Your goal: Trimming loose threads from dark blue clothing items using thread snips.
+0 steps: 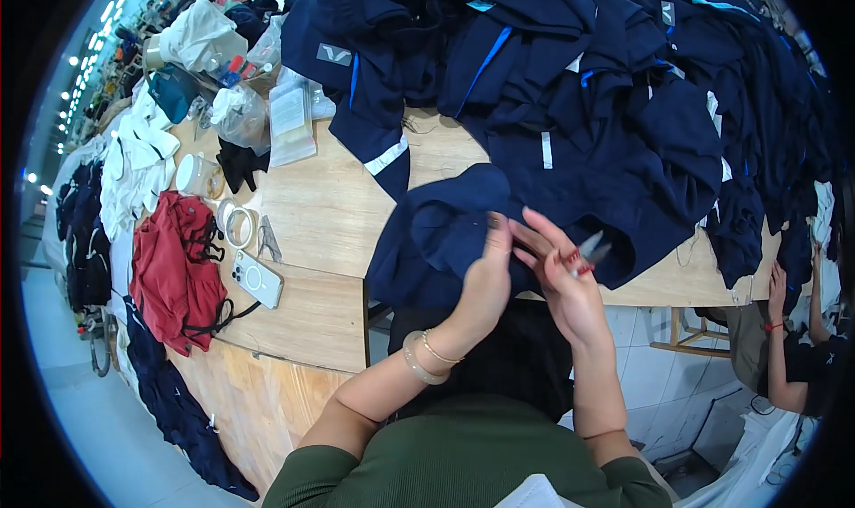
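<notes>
Pinching navy garment (445,232) at the table (321,205) edge, left hand (485,281) has its fingers closed on the cloth; right hand (565,281) grips small snips (588,248), fingers curled. Beyond, navy pile (579,89).

A pale wooden worktable (312,205) made of joined boards spreads left of the grip, its plank side (258,401) dropping to a smooth grey floor (98,437). Below and right of the grip, white tiles (646,365) show under a wooden frame (681,330). Far upper left, rows of ceiling lights (85,72) recede, perhaps a long workshop hall.
</notes>
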A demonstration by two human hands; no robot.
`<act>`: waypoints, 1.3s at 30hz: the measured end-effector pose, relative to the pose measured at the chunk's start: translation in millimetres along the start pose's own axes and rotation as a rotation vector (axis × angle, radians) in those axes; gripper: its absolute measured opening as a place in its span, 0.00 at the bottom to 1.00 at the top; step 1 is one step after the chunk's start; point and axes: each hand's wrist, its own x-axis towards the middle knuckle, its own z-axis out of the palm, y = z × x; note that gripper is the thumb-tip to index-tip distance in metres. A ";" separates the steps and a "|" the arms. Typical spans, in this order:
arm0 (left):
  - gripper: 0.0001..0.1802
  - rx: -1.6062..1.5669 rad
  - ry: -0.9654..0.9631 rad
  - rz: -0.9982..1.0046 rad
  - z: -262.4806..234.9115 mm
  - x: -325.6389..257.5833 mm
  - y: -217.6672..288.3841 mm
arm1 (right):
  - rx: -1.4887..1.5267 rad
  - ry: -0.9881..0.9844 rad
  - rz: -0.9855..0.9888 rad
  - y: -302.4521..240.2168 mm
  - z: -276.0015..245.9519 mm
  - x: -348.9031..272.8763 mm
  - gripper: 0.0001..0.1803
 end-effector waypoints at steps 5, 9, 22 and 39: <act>0.35 0.959 -0.215 0.679 -7.4 -15.7 -23.1 | 0.400 -0.108 -0.044 -8.5 0.2 27.9 0.33; 0.26 0.888 -0.694 0.405 -46.9 -43.2 23.0 | 0.428 0.043 -0.168 -10.0 -10.4 31.4 0.30; 0.14 1.345 0.349 0.354 -190.0 -27.1 2.8 | -0.211 -0.047 0.145 41.3 54.2 119.6 0.16; 0.10 0.724 0.118 0.793 -157.0 -45.8 194.5 | -0.320 0.346 -0.824 -170.7 -41.5 15.8 0.15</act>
